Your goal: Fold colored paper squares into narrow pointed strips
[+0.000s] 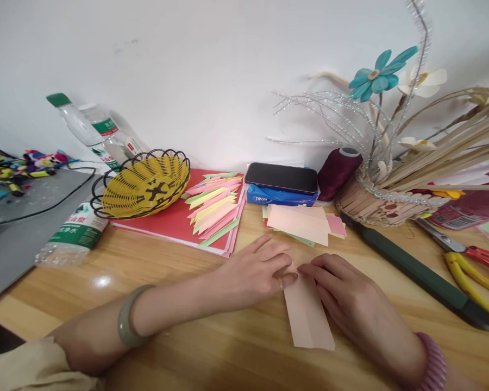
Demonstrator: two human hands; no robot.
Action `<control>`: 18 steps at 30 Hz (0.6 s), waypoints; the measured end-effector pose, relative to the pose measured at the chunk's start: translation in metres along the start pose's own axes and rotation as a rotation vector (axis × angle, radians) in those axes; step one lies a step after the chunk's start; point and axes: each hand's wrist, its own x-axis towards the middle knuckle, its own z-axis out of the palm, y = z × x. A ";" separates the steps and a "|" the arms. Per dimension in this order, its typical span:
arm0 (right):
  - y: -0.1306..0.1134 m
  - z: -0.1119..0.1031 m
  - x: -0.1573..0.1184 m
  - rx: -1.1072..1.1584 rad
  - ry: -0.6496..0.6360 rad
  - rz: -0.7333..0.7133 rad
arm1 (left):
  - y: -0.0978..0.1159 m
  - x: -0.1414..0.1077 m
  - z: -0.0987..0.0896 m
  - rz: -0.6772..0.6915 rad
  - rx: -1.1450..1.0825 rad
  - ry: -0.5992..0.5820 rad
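A pale peach paper strip [309,320] with a lengthwise crease lies on the table in front of me. My left hand [264,269] pinches its far end between thumb and index finger, the other fingers stretched out. At the same end, my right hand [346,288] has its fingertips closed on the paper's right edge. The fingers partly cover that end, so its exact fold is hidden. Just beyond my hands rests a small pile of loose paper pieces [297,222], peach on top, with pink and green edges showing.
Folded coloured strips [214,209] lie on red paper [175,231] beside a yellow woven basket [146,184]. A phone [281,178] rests on a blue tissue pack [269,195] near maroon thread [337,171]. Rightward are a dark green cutter [419,271], yellow-handled pliers [468,282] and a flower basket [387,203].
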 end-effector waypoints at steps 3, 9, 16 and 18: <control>0.002 0.002 0.001 0.010 -0.046 0.021 | -0.001 0.000 0.000 -0.002 -0.009 -0.008; 0.003 0.001 0.003 -0.018 -0.077 0.058 | -0.001 -0.001 0.002 -0.007 -0.024 -0.030; 0.004 -0.004 0.003 0.147 -0.075 0.065 | -0.002 -0.002 0.005 -0.010 -0.016 -0.033; 0.006 -0.005 0.002 0.177 -0.104 0.055 | -0.003 -0.003 0.003 -0.005 -0.016 -0.049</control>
